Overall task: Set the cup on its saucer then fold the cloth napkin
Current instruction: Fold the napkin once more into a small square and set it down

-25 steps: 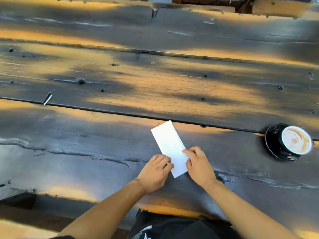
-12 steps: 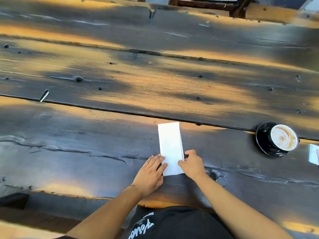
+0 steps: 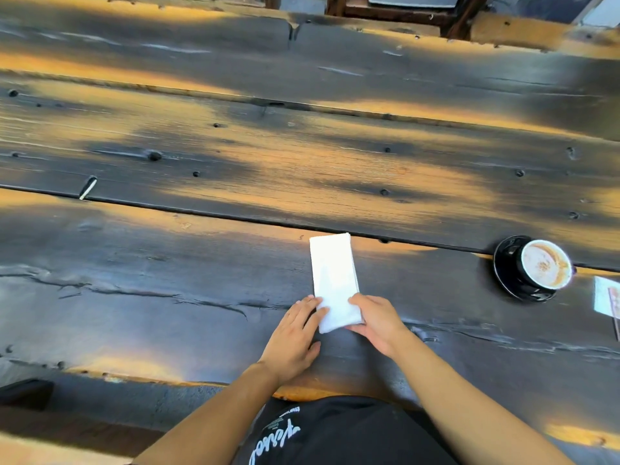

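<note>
A white cloth napkin (image 3: 332, 273), folded into a narrow strip, lies lengthwise on the dark wooden table (image 3: 201, 280) in front of me. My left hand (image 3: 295, 333) holds its near left corner with the fingertips. My right hand (image 3: 377, 318) grips the near right corner, and the near end is slightly raised and curled. To the right, a black cup (image 3: 545, 265) of frothy coffee stands on its black saucer (image 3: 503, 263), apart from both hands.
A pale card (image 3: 607, 298) lies at the right edge, just past the saucer. A small white stick (image 3: 88, 187) sits in a plank gap at the left. A wooden chair frame (image 3: 402, 11) stands beyond the far table edge.
The napkin has turned from slanted to nearly straight away from me. Both hands have closed on its near end, which now lifts a little. The view has shifted, bringing the card into sight.
</note>
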A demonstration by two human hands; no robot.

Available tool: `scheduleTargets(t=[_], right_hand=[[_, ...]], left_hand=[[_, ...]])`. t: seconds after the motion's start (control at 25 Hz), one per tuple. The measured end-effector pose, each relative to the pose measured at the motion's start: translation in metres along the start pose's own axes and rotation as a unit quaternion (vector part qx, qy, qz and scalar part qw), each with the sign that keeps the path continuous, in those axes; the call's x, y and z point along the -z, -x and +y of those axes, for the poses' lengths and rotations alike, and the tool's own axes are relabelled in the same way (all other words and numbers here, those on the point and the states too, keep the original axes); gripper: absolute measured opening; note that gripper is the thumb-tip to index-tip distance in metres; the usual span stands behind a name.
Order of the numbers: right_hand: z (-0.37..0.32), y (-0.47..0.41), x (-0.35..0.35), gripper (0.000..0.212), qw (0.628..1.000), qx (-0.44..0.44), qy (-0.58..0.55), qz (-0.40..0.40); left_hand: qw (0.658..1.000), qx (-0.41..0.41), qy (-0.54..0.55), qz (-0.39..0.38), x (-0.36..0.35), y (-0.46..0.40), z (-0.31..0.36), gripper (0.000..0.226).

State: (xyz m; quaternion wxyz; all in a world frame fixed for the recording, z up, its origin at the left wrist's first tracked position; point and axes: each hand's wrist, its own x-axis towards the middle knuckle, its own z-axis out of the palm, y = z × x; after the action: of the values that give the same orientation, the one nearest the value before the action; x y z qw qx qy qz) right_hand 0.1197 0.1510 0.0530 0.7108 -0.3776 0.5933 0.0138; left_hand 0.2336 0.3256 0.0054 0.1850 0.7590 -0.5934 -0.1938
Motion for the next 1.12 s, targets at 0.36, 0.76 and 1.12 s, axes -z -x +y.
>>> scheduleTargets(t=[0.36, 0.76, 1.12], right_hand=[[0.017, 0.003, 0.026, 0.059, 0.92, 0.266, 0.276, 0.084], [0.005, -0.018, 0.034, 0.043, 0.621, 0.492, 0.608, -0.05], [0.0, -0.019, 0.033, 0.036, 0.748, 0.375, 0.547, -0.019]], left_hand=[[0.985, 0.046, 0.085, 0.142, 0.02, -0.012, 0.005, 0.033], [0.992, -0.055, 0.064, 0.098, 0.039, -0.026, -0.009, 0.018], [0.994, -0.021, 0.099, 0.041, 0.049, -0.046, -0.026, 0.038]])
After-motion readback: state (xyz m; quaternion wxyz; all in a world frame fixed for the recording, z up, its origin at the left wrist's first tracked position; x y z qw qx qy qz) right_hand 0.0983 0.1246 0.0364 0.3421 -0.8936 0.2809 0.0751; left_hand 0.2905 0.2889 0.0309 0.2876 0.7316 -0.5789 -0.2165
